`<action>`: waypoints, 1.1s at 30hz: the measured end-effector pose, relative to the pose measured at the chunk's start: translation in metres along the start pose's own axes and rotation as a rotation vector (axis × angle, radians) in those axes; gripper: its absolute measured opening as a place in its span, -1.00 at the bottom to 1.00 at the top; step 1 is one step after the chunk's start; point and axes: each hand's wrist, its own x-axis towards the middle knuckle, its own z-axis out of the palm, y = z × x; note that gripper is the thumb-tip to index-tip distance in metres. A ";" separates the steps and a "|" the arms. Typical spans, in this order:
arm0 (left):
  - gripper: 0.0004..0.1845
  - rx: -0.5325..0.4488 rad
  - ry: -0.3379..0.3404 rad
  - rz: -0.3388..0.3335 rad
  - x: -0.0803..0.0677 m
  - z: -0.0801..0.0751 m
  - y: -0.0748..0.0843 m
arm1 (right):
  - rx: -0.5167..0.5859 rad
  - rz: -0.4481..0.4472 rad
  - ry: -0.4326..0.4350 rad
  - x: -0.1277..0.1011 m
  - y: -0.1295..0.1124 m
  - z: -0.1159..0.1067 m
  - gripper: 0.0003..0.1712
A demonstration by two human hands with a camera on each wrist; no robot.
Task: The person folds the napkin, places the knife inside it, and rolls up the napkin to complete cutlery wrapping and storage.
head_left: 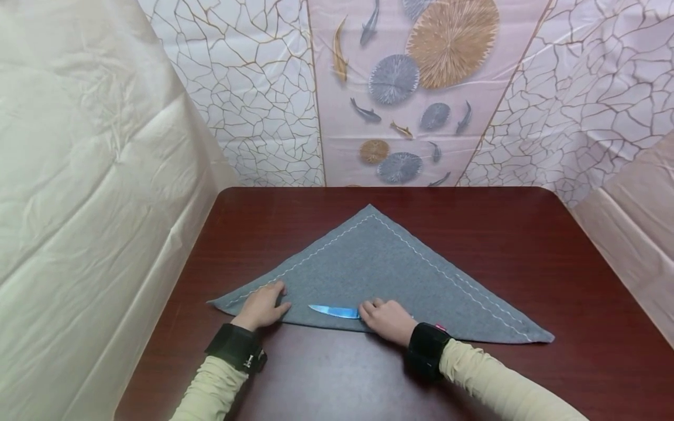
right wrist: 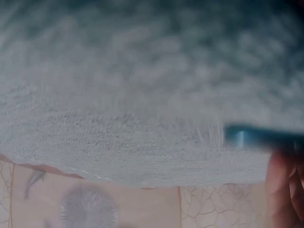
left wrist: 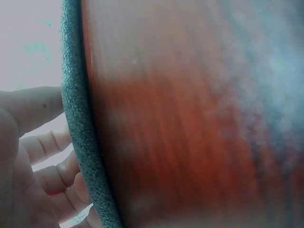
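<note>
A grey cloth (head_left: 363, 269) lies folded into a triangle, white wavy stitching along its two upper sides. On it, near the long front edge, lies a knife with a shiny blue blade (head_left: 334, 311) pointing left. My right hand (head_left: 388, 320) holds the knife at its handle end, which the fingers mostly cover. In the right wrist view a dark blue, blurred part of the knife (right wrist: 261, 137) shows beside the fingertips (right wrist: 281, 183). My left hand (head_left: 263, 305) rests on the cloth near its left corner, thumb and fingers spread apart. The left wrist view shows the cloth's folded edge (left wrist: 80, 114) beside these fingers.
The cloth lies on a dark red-brown wooden table (head_left: 526, 234) with rounded far corners. A patterned curtain (head_left: 274, 88) hangs behind it, and a cream sheet (head_left: 105, 204) hangs along the left side. Both wrists wear black bands (head_left: 236, 348).
</note>
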 end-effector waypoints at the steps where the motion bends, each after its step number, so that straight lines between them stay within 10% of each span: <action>1: -0.77 -0.003 -0.001 -0.002 0.000 0.000 0.000 | 0.004 0.000 -0.009 0.000 0.000 0.000 -0.77; 18: -0.81 -0.080 0.049 0.041 -0.012 -0.014 -0.023 | 0.187 0.019 -0.045 -0.005 0.003 0.000 -0.69; 23: -0.63 0.053 0.198 -0.166 -0.029 -0.033 -0.054 | 0.195 0.017 -0.031 -0.004 0.002 0.001 -0.70; 28: -0.39 0.039 0.033 -0.429 -0.047 -0.043 -0.073 | 0.213 0.015 -0.025 -0.004 0.003 -0.001 -0.74; 33: -0.42 -0.029 -0.025 -0.485 -0.047 -0.045 -0.082 | 0.216 0.020 -0.014 -0.004 0.005 -0.001 -0.78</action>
